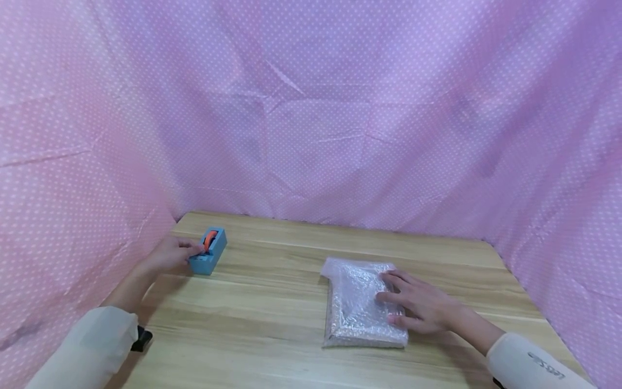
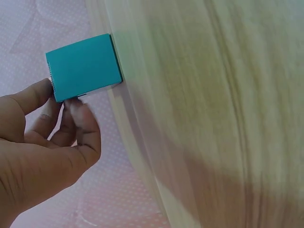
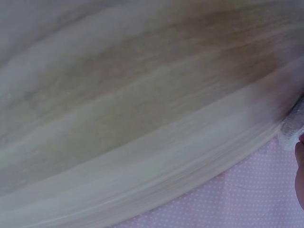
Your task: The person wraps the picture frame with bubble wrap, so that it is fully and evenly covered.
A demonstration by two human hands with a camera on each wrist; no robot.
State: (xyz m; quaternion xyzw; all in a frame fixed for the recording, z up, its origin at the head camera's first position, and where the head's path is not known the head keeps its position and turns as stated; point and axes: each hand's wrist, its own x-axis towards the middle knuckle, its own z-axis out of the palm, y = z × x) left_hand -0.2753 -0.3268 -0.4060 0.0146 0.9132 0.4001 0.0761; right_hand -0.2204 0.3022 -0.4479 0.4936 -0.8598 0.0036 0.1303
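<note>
A blue tape dispenser (image 1: 207, 263) with an orange roll core (image 1: 210, 241) stands at the table's left side. My left hand (image 1: 174, 253) is at its near end, the fingers curled. In the left wrist view, the thumb of the left hand (image 2: 52, 142) meets the toothed cutting edge of the dispenser (image 2: 85, 66), while the other fingertips bend in against its lower side. Spread fingers of my right hand (image 1: 420, 303) rest on the right side of a flat, bubble-wrapped package (image 1: 357, 308). Only its corner (image 3: 292, 128) and a sliver of that hand (image 3: 300, 171) enter the right wrist view.
The wooden table (image 1: 252, 313) has its far edge against a pink polka-dot cloth (image 1: 311, 140), which also hangs along both sides. Bare wood lies between the dispenser and the package. A black strap piece (image 1: 141, 339) shows by the left sleeve.
</note>
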